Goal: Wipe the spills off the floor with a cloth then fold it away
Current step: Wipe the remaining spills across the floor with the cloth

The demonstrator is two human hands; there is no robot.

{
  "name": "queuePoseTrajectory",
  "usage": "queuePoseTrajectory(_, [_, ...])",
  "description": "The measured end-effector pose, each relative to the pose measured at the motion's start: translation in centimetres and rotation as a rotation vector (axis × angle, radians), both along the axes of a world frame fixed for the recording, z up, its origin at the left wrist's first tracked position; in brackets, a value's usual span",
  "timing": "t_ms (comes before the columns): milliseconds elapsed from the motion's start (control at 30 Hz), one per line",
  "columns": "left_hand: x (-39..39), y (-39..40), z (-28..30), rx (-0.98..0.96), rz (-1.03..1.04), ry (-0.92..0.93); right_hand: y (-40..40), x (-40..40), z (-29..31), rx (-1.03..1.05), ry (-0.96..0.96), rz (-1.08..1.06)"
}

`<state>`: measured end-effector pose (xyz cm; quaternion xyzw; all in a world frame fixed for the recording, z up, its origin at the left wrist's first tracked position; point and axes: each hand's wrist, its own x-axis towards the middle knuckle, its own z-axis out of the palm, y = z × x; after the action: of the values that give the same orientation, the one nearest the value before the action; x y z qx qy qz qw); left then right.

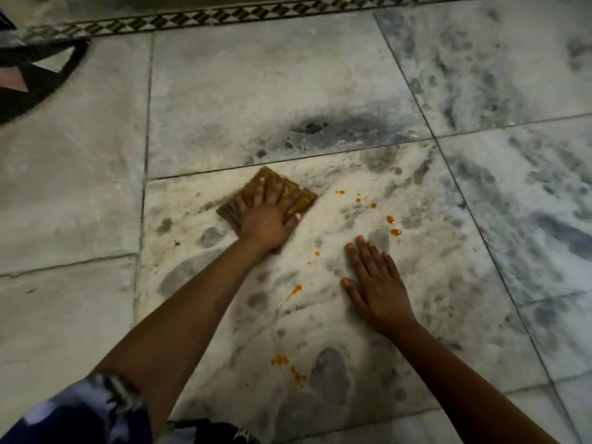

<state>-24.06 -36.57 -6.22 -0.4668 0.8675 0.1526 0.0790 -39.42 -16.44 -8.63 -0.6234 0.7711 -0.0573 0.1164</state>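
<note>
Left hand [267, 216] is flat on the cloth [275, 195], fingers spread straight, pressing it to the floor [96, 193] with no curled grip on it. The brown folded cloth sits on the marble tile just near of a grout line, left of centre. Right hand [374, 283] lies flat on bare floor, fingers straight, holding nothing, well to the right and nearer. Orange spills [393, 225] dot the tile right of the cloth, just far of the right fingertips; more drops [288, 366] lie near, between the 2 forearms. A patterned border [224, 17] runs along the far edge.
</note>
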Motion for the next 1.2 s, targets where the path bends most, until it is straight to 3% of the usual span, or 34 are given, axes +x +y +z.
queuePoseTrajectory(133, [4.3,3.9,-0.4,-0.066,-0.232,0.016,0.1,-0.1,-0.4,-0.009,-0.002,0.01])
queuePoseTrajectory(233, [8.1,2.5,-0.6,-0.089,-0.134,0.031,0.1,-0.2,-0.8,-0.029,-0.01,0.006])
queuePoseTrajectory(433, [1.9,-3.2,-0.7,0.043,-0.011,-0.018,0.1,-0.3,-0.2,-0.023,-0.015,0.034])
queuePoseTrajectory(567, [-0.8,1.3,0.0,-0.005,-0.147,-0.033,0.5,-0.7,0.0,-0.023,-0.031,0.026])
queuePoseTrajectory(700, [3.7,3.9,0.3,-0.05,-0.29,0.005,1.3,-2.5,0.0,-0.055,-0.04,-0.088])
queuePoseTrajectory(833, [4.2,0.4,0.2,-0.063,-0.047,-0.026,2.5,-5.3,0.2,-0.075,-0.014,-0.228])
queuePoseTrajectory(1000, [-3.6,-1.8,0.3,-0.017,0.108,0.04,3.5,-6.9,-0.3,-0.021,-0.008,-0.343])
queuePoseTrajectory(1200, [-1.2,3.0,-0.2,-0.087,-0.23,0.053,3.4,-7.1,-0.3,-0.026,-0.01,-0.338])
